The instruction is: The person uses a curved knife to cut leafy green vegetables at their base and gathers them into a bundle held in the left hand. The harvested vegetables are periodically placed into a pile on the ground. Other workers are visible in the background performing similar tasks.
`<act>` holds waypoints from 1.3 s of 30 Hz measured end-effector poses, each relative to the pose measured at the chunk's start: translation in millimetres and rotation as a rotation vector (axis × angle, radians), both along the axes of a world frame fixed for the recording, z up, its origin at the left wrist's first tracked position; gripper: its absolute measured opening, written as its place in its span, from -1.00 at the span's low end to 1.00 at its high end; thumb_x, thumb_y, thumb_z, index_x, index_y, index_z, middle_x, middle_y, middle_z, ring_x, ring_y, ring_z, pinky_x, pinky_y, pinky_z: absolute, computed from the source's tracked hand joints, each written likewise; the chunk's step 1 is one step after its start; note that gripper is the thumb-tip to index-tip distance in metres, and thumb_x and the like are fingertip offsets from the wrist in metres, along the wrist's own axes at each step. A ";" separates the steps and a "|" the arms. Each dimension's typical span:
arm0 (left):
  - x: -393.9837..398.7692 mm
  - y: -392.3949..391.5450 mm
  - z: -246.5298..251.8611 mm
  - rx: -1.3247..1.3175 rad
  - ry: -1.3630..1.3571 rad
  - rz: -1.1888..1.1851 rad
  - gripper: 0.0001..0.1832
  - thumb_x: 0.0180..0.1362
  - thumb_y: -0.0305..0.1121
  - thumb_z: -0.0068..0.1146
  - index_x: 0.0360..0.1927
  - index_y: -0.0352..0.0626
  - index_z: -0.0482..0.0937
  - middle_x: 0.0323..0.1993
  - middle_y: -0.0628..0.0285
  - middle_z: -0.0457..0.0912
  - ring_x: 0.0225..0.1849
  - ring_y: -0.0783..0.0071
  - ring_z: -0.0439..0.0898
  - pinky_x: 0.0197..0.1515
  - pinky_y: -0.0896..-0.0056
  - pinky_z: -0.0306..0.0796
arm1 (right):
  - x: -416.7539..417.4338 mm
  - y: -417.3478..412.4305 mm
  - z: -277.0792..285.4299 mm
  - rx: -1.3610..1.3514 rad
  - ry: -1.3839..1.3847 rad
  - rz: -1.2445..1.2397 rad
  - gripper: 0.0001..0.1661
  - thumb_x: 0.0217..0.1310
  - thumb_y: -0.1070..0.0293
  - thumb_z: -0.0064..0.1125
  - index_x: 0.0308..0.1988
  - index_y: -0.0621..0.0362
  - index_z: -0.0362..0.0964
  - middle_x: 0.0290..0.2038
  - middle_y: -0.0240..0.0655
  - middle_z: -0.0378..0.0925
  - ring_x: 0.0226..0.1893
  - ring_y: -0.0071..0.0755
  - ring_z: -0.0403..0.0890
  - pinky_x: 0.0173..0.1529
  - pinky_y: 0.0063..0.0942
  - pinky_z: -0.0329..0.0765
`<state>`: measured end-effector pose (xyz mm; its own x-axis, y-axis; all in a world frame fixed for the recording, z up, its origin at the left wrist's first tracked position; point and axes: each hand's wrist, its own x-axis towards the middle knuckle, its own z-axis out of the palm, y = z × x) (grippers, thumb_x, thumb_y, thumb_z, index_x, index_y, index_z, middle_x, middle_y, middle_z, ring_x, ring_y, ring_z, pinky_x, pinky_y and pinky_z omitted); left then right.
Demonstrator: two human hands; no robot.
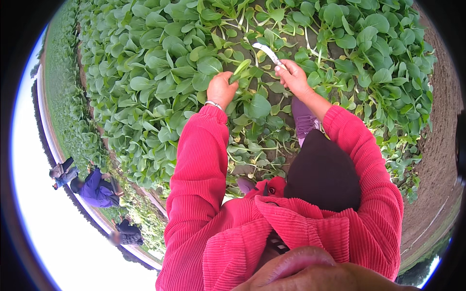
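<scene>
Between the fingers of my left hand (221,90) is a small leafy green plant (241,69), its pale inner leaves pointing up and right. A metal bangle (214,104) circles that wrist. My right hand (292,75) grips the handle of a knife (267,52). Its pale curved blade points up and left, bearing dark marks and apart from the plant in my left hand. Below both hands lie cut leaves, yellowed leaves and pale stalks on dark soil (275,91). Dense standing leafy greens (153,72) rise beside my left hand.
More leafy greens (378,62) grow to the right, with bare brown soil (433,160) beyond them. My purple shoe (305,118) stands among the plants near my right forearm. A person in purple (96,189) and two other people are farther off at the left.
</scene>
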<state>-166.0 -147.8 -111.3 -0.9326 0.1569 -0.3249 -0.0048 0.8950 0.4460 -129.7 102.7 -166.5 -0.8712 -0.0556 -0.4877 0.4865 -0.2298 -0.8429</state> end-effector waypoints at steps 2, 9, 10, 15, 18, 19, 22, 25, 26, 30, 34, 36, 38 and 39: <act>7.6 -5.0 -2.9 0.126 0.076 0.061 -0.76 0.03 -0.35 0.29 -0.20 -0.15 0.65 -0.27 0.08 0.62 -0.21 0.07 0.60 -0.13 0.18 0.47 | -4.6 3.6 2.9 0.003 0.000 -0.028 -0.58 0.31 0.20 0.19 0.07 0.18 0.41 -0.37 -0.47 0.54 -0.57 -0.74 0.41 -0.53 -0.69 0.39; 11.8 -4.3 14.7 0.552 0.189 0.222 -0.76 0.12 -0.45 0.29 -0.14 -0.30 0.60 -0.29 0.22 0.61 -0.26 0.46 0.55 -0.11 0.45 0.43 | -20.1 3.0 30.1 -0.113 -0.001 0.006 -0.49 0.32 0.10 0.19 0.11 0.18 0.37 -0.29 -0.47 0.54 -0.52 -0.75 0.41 -0.47 -0.73 0.38; 12.8 3.5 24.1 0.646 0.112 0.263 -0.74 0.16 -0.42 0.28 -0.10 -0.31 0.60 -0.24 0.29 0.64 -0.21 0.56 0.54 -0.07 0.49 0.43 | -22.9 3.0 35.9 -0.127 -0.002 0.021 -0.49 0.33 0.10 0.18 0.12 0.18 0.36 -0.24 -0.47 0.55 -0.51 -0.75 0.41 -0.46 -0.74 0.38; 18.2 47.6 62.3 1.055 -0.292 0.416 -0.63 0.23 -0.38 0.25 0.08 -0.27 0.52 -0.16 0.32 0.65 -0.16 0.67 0.53 -0.04 0.56 0.43 | -35.3 9.1 70.5 -0.397 0.195 0.006 -0.27 0.21 0.00 0.30 0.22 0.17 0.27 -0.30 -0.52 0.43 -0.50 -0.77 0.37 -0.44 -0.75 0.37; 27.8 65.4 76.7 1.165 -0.704 0.490 -0.64 0.28 -0.38 0.19 0.12 -0.25 0.51 -0.16 0.40 0.63 -0.16 0.69 0.53 -0.04 0.53 0.44 | -38.0 23.9 95.2 -0.519 0.262 0.061 -0.19 0.16 0.02 0.32 0.27 0.16 0.24 -0.23 -0.51 0.47 -0.55 -0.79 0.33 -0.54 -0.84 0.25; 32.9 70.2 71.4 1.144 -0.621 0.371 -0.64 0.30 -0.34 0.17 0.12 -0.23 0.51 -0.13 0.41 0.62 -0.13 0.70 0.51 -0.01 0.53 0.42 | -35.9 28.0 98.1 -0.507 0.226 0.110 -0.19 0.16 0.04 0.32 0.28 0.15 0.23 -0.23 -0.51 0.47 -0.57 -0.80 0.32 -0.55 -0.84 0.25; 43.8 74.8 72.8 1.010 -0.648 0.267 -0.56 0.31 -0.28 0.15 0.20 -0.24 0.45 -0.02 0.32 0.60 0.02 0.58 0.52 0.17 0.48 0.35 | -25.1 42.9 98.6 -0.438 0.130 0.183 -0.19 0.16 0.10 0.31 0.31 0.12 0.22 -0.25 -0.51 0.48 -0.62 -0.82 0.29 -0.57 -0.84 0.23; 53.8 74.3 75.4 0.818 -0.491 0.171 -0.44 0.28 -0.21 0.18 0.28 -0.26 0.38 0.14 0.20 0.49 0.17 0.48 0.44 0.25 0.39 0.29 | -10.5 52.0 96.5 -0.472 0.095 0.104 -0.22 0.16 0.14 0.31 0.31 0.10 0.23 -0.28 -0.52 0.48 -0.63 -0.83 0.28 -0.60 -0.83 0.20; 57.6 69.3 77.3 0.820 -0.387 0.135 -0.34 0.26 -0.16 0.20 0.33 -0.29 0.30 0.32 0.10 0.30 0.32 0.39 0.31 0.32 0.30 0.24 | -6.7 55.1 93.5 -0.478 0.089 0.096 -0.23 0.15 0.17 0.31 0.30 0.10 0.23 -0.30 -0.53 0.49 -0.64 -0.82 0.28 -0.62 -0.81 0.18; 61.9 68.5 82.4 0.896 -0.281 0.049 0.01 0.07 -0.10 0.40 0.45 -0.28 0.05 0.37 0.00 0.24 0.40 0.24 0.23 0.38 0.26 0.18 | 10.0 47.3 118.3 -0.353 0.064 0.203 -0.21 0.11 0.17 0.35 0.29 0.08 0.24 -0.35 -0.54 0.47 -0.64 -0.80 0.29 -0.63 -0.81 0.14; 67.7 95.0 88.1 1.140 -0.599 0.218 -0.08 0.05 -0.30 0.42 0.42 -0.24 0.10 0.17 0.23 0.42 0.19 0.45 0.43 0.23 0.31 0.32 | 15.8 24.2 121.9 -0.357 0.189 0.281 -0.25 0.15 0.11 0.34 0.26 0.10 0.29 -0.30 -0.50 0.49 -0.62 -0.78 0.31 -0.60 -0.77 0.22; 71.3 93.3 87.6 1.062 -0.615 0.252 -0.27 0.09 -0.38 0.35 0.32 -0.23 0.28 0.05 0.30 0.51 0.05 0.47 0.52 0.13 0.34 0.40 | 12.2 31.5 112.7 -0.365 0.159 0.232 -0.32 0.23 0.04 0.25 0.24 0.12 0.30 -0.30 -0.49 0.50 -0.62 -0.77 0.32 -0.60 -0.76 0.25; 74.5 85.8 83.0 0.804 -0.575 0.193 -0.39 0.09 -0.45 0.31 0.24 -0.21 0.38 -0.04 0.27 0.57 -0.06 0.44 0.59 0.05 0.41 0.45 | 13.3 41.6 104.7 -0.214 0.137 0.222 -0.39 0.39 -0.10 -0.01 0.18 0.13 0.34 -0.29 -0.47 0.51 -0.61 -0.75 0.35 -0.58 -0.75 0.28; 72.2 87.1 86.3 0.664 -0.460 0.042 -0.43 0.06 -0.47 0.30 0.18 -0.19 0.43 -0.04 0.21 0.58 -0.07 0.36 0.60 0.05 0.37 0.46 | 17.1 46.4 97.5 -0.170 0.080 0.243 -0.37 0.41 -0.11 -0.05 0.19 0.14 0.33 -0.27 -0.45 0.51 -0.61 -0.74 0.35 -0.57 -0.75 0.29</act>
<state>-93.8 -60.7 -25.1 -0.7378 0.4199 -0.5285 -0.3447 0.4388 0.8298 -112.6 149.1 -69.0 -0.8574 -0.3424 -0.3842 0.4786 -0.2562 -0.8398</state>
